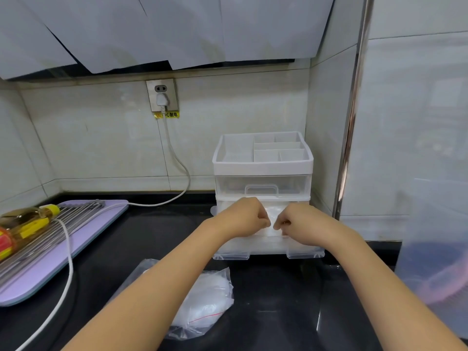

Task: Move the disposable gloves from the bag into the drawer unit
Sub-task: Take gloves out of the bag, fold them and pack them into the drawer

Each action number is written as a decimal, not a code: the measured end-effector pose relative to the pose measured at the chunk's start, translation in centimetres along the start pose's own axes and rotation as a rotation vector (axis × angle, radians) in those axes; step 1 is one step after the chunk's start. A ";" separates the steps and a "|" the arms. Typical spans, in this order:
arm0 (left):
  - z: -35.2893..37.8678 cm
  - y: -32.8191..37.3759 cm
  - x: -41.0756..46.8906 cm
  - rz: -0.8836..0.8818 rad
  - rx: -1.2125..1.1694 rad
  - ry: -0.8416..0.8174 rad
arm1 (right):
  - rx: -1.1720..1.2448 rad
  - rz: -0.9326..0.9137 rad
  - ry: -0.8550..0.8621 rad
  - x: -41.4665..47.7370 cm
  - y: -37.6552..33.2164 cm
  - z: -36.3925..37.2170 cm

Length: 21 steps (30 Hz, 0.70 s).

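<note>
A clear plastic drawer unit (263, 168) with a white divided top tray stands on the black counter against the wall. Its lower drawer (268, 247) is pulled out toward me. Over that open drawer, my left hand (243, 217) and my right hand (296, 220) both have curled fingers and pinch thin translucent disposable gloves (272, 215) between them. The upper drawer is closed. A clear zip bag (205, 302) holding more white gloves lies on the counter near me, partly hidden under my left forearm.
A lilac board (38, 274) with a metal rack and an oil bottle (27, 224) sits at the left. A white cable (68, 262) runs from the wall socket (162, 96) across it. A steel post and a translucent panel stand at the right.
</note>
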<state>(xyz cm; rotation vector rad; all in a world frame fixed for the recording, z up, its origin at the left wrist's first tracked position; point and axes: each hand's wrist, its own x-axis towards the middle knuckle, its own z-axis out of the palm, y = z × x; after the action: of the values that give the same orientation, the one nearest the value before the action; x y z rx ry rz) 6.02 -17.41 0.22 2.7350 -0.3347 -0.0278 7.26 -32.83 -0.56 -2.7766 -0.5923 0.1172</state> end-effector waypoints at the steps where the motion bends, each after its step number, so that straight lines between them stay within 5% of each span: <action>1: 0.1 -0.2 0.2 0.006 -0.005 -0.038 | 0.000 -0.010 -0.007 0.0 0.0 0.0; 12: 0.9 -1.9 1.4 0.060 -0.055 -0.224 | 0.122 -0.015 -0.083 0.1 -0.8 0.6; 21: 0.1 -1.6 1.4 -0.052 0.337 -0.313 | -0.013 0.176 -0.175 0.9 -0.8 1.6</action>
<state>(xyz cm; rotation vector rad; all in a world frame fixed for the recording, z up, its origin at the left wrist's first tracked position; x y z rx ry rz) 7.74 -16.36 -0.41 3.0736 -0.3831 -0.4569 7.56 -31.30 -1.83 -2.8460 -0.3879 0.3990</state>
